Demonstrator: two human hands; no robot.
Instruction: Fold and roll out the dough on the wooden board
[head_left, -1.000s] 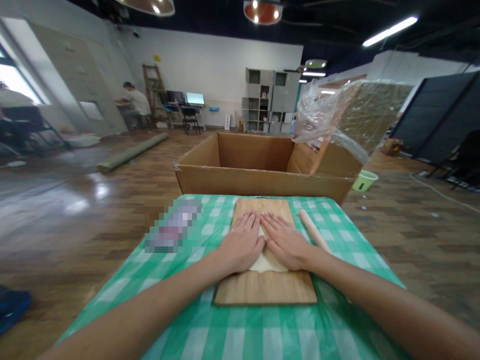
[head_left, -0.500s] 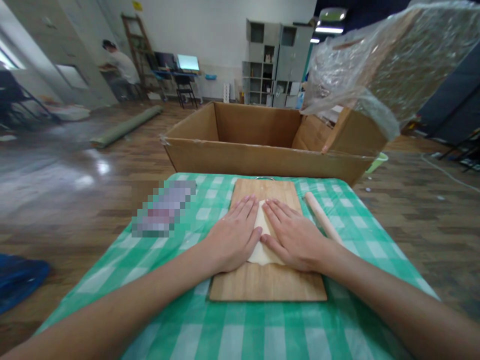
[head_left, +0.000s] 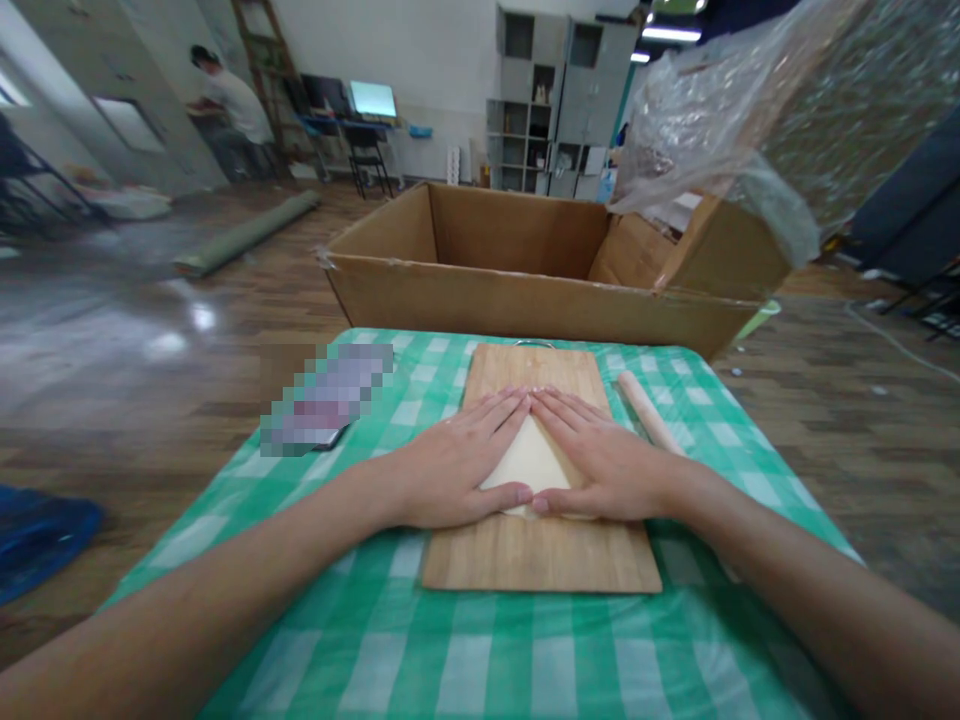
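A flat, pale sheet of dough (head_left: 531, 462) lies on a wooden cutting board (head_left: 541, 565). My left hand (head_left: 461, 465) rests flat on the dough's left side, fingers stretched away from me. On the right side my right hand (head_left: 600, 460) lies flat in the same way. The two hands' fingertips meet at the far end and the thumbs meet at the near end, framing a triangle of dough. Much of the dough's edge is hidden beneath my palms. To the right of the board lies a wooden rolling pin (head_left: 649, 412), partly covered by my right forearm.
A green and white checked cloth (head_left: 480, 670) covers the table. At its far left lies a blurred-out flat object (head_left: 330, 395). Beyond the table stands a large open cardboard box (head_left: 487, 300) with plastic wrap (head_left: 712, 130). A person (head_left: 232, 110) sits far back left.
My thumbs have swung toward me and now touch at the tips. My fingertips have come together at the far end. The view has tilted slightly downward.
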